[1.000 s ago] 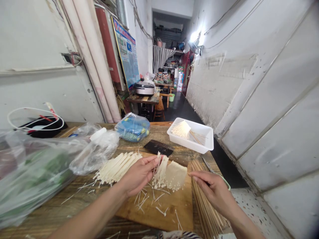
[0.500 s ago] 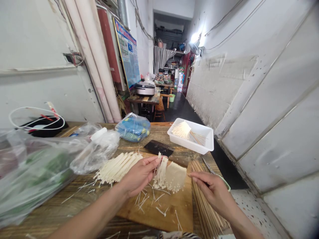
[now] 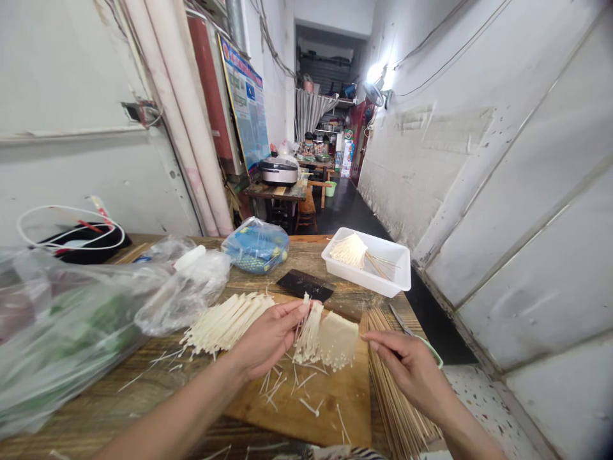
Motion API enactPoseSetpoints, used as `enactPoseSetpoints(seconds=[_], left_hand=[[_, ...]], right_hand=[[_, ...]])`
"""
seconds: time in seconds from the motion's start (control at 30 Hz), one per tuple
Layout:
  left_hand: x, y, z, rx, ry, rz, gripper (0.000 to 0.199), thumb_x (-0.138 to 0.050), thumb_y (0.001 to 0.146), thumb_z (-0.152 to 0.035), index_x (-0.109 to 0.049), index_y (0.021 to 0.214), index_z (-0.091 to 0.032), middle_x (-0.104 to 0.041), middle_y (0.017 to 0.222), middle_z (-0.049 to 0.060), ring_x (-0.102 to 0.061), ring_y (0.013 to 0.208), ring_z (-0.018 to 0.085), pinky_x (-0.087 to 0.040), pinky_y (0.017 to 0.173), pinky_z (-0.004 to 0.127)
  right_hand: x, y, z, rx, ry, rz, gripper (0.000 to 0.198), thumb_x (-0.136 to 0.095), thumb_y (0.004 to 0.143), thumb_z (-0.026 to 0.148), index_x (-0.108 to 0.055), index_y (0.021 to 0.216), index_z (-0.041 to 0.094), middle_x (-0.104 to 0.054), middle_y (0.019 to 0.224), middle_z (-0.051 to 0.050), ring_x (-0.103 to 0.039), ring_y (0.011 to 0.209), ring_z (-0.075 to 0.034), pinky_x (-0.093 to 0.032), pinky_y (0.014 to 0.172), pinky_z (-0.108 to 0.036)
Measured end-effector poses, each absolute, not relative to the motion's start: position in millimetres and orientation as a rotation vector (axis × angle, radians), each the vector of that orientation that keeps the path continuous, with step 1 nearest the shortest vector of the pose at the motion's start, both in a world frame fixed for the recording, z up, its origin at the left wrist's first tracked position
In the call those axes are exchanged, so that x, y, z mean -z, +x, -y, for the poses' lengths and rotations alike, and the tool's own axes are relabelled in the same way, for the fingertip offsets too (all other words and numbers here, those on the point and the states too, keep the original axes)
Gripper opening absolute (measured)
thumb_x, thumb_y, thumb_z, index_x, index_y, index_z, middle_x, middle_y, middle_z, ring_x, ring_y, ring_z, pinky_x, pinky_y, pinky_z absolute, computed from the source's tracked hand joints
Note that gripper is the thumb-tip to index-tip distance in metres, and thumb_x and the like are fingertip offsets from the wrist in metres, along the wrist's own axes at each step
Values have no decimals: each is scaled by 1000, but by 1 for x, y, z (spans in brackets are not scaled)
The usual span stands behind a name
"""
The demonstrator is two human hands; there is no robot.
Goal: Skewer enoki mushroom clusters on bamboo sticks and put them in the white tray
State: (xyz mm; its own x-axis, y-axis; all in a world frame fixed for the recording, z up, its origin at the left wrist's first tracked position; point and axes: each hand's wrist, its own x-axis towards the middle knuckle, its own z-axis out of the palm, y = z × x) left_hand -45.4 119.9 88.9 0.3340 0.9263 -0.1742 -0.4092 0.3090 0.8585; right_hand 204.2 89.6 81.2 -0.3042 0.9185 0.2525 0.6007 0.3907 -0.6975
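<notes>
Over the cutting board we list: enoki bunch, long axis toward us, caps nearest, left hand pinching it; right hand, fingertips together, contents unclear.

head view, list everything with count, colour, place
Table: one, brown, foreground
Board: one, brown, bottom centre
Tray: one, white, beyond skewers
Mushrooms: many, cream, centre, tray
Skewers: many, tan, right of board
Scissors: one, green-handled, beside skewers
Flat piece: one, black, behind board
Bundle: one, blue, left of tray
Plastic bags: several, clear, left
Container: one, black, far left
Rice cooker: one, pink, background
Fan: one, grey, upper right
Poster: one, blue, upper left
Left hand: one, bare, pinching mushrooms
Right hand: one, bare, pinched beside mushrooms
</notes>
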Motion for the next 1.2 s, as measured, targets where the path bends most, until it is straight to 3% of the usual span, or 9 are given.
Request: enactPoseSetpoints(seconds=[1.2], left_hand=[[-89,-44,-121,-1026,798,-781,25,-71,75,-31,-73,94,-14,-74,90,8,-65,90,19,-46,86,28]], right_hand=[[-84,204,-88,-653,-1291,1997,27,-47,90,29,-72,100,22,-73,98,-5,-69,88,-21,-53,78,-31]])
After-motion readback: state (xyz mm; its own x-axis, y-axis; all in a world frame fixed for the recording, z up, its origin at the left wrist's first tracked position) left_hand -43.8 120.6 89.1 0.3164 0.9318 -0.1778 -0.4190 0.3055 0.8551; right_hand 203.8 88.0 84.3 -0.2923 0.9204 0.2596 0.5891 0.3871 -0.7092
